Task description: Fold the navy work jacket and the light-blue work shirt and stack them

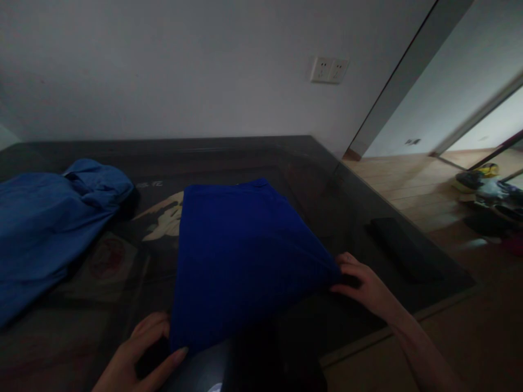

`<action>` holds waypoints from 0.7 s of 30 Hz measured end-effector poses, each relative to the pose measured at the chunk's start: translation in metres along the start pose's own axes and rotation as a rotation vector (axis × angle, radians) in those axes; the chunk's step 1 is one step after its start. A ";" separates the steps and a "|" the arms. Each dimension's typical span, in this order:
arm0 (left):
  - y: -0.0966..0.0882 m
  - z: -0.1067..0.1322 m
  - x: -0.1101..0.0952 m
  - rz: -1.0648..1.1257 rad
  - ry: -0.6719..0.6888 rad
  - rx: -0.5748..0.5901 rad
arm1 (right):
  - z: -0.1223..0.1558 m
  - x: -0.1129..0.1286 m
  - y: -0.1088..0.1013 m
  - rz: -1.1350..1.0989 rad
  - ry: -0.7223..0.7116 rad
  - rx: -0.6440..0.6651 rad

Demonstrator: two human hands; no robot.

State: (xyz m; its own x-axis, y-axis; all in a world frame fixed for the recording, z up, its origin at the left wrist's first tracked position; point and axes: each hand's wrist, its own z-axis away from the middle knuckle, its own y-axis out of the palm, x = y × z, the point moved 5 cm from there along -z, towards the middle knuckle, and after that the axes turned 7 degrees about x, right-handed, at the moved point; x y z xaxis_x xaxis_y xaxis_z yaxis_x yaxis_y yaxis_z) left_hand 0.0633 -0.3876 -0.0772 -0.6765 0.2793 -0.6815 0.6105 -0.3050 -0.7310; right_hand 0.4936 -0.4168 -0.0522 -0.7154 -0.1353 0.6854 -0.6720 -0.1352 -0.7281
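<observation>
A folded deep-blue cloth [241, 256] lies in the middle of a dark glass-topped table [253, 155]. My left hand [141, 354] grips its near left corner, thumb on top and fingers curled under the edge. My right hand [363, 286] pinches the cloth's near right corner, which is pulled out to a point. Both hands are closed on the fabric.
A crumpled lighter-blue garment [49, 223] lies at the table's left. A flat black object [404, 247] rests near the right edge. A wall with a double socket [329, 69] stands behind. Wooden floor and cluttered items [488, 190] lie to the right.
</observation>
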 end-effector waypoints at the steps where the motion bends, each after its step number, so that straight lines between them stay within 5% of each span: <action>1: 0.000 0.000 0.000 -0.001 -0.009 -0.006 | -0.001 0.000 0.002 0.012 -0.008 0.014; 11: -0.013 -0.002 -0.012 -0.031 0.007 -0.105 | 0.000 0.009 -0.014 0.148 -0.151 -0.071; 18: 0.002 0.001 -0.012 -0.202 0.201 -0.017 | 0.003 -0.012 -0.009 0.181 -0.080 -0.033; 21: -0.006 0.006 -0.008 -0.296 0.232 -0.052 | 0.010 -0.017 -0.026 0.217 0.006 -0.161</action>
State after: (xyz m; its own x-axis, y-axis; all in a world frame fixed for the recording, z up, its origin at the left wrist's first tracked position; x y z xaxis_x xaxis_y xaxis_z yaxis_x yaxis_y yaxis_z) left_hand 0.0623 -0.3934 -0.0676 -0.7188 0.5490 -0.4265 0.4268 -0.1357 -0.8941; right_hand 0.5250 -0.4207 -0.0453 -0.8466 -0.1384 0.5139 -0.5246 0.0541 -0.8497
